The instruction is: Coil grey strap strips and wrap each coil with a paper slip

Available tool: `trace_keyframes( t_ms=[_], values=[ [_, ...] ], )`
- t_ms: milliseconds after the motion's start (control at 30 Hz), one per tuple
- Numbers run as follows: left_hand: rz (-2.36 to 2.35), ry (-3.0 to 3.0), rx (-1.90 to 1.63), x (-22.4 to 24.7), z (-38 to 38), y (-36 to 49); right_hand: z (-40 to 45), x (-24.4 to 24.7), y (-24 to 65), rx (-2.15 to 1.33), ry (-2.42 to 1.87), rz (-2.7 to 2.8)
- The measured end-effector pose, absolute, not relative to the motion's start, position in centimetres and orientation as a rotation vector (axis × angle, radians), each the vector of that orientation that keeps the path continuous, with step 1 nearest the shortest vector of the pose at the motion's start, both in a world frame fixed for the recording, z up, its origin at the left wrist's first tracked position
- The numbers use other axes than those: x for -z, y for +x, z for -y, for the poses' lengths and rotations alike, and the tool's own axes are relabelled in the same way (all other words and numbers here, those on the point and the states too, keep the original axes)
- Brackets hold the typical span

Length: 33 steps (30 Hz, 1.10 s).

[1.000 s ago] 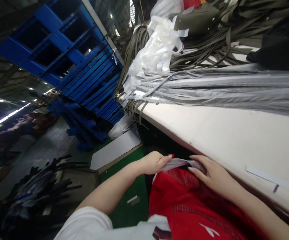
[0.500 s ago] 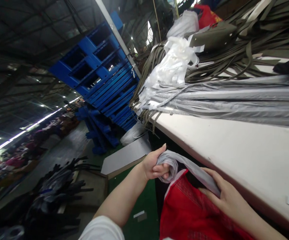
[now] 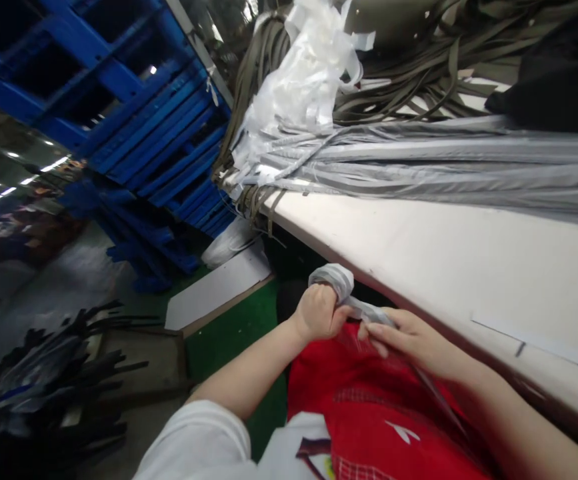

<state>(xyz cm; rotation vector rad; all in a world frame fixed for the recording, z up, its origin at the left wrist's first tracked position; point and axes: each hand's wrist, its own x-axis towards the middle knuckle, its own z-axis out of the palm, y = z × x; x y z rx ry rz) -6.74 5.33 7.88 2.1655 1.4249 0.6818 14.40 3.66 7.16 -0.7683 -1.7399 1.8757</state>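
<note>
A grey fabric strip (image 3: 333,277), wound into a loose coil, sits round my left hand (image 3: 319,312), whose fingers are curled closed on it. From the coil a short length of the strip runs right to my right hand (image 3: 393,333), which pinches it between thumb and fingers. Both hands are close together in front of my red apron (image 3: 369,400), beside the table edge. Further back, long grey strips (image 3: 419,160) of similar material lie in a bundle across the white table (image 3: 419,240).
White ribbon-like strips (image 3: 293,87) and olive straps (image 3: 419,87) are heaped at the table's far end. Stacked blue pallets (image 3: 143,127) stand beyond it. At lower left are dark strips (image 3: 53,387). A grey board (image 3: 219,287) lies near the green floor (image 3: 233,327).
My left hand has turned over, with the coil now on top. My right hand has come nearer to it, shortening the strip between them. The view has shifted down and right.
</note>
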Motion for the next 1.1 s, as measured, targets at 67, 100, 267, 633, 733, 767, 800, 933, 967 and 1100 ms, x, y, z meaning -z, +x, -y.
trace_keyframes(
  t_ms=[67,100,267,633,733,767,800,933,967,1100],
  values=[
    [-1.336,2.378,-0.294,-7.0,-4.2,-7.3,-4.0,-6.5,15.8,-1.785,-0.887,1.916],
    [-1.288,2.427,-0.150,-6.9,-3.8,-7.7,-3.9,-6.0,16.3,-1.712,-0.944,2.037],
    [-1.103,2.169,0.069,-7.9,-3.6,-8.9,-2.7,-4.7,16.8,-1.221,-1.080,2.528],
    [-0.946,0.843,0.007,-8.7,-4.4,-9.9,-3.1,-3.5,16.5,-1.302,-1.128,2.240],
    [-0.841,0.635,-0.178,-8.0,-4.7,-8.5,-2.1,-3.3,15.4,-1.389,-1.047,2.089],
    [-0.823,0.576,-0.273,-7.8,-4.7,-7.7,-1.7,-3.0,14.7,-1.435,-1.006,2.022],
    [-0.815,0.519,-0.382,-7.6,-4.6,-6.6,-1.3,-2.7,14.1,-1.471,-0.986,1.935],
    [-0.776,0.369,-0.747,-6.4,-3.8,-2.9,-0.6,-1.8,12.9,-1.579,-1.015,1.566],
    [-0.762,0.378,-0.771,-6.0,-3.5,-2.5,-0.7,-1.8,13.3,-1.614,-1.007,1.531],
    [-0.876,0.653,-0.662,-4.6,-3.0,-2.7,-1.2,-3.3,16.9,-1.716,-1.039,1.684]
  ],
)
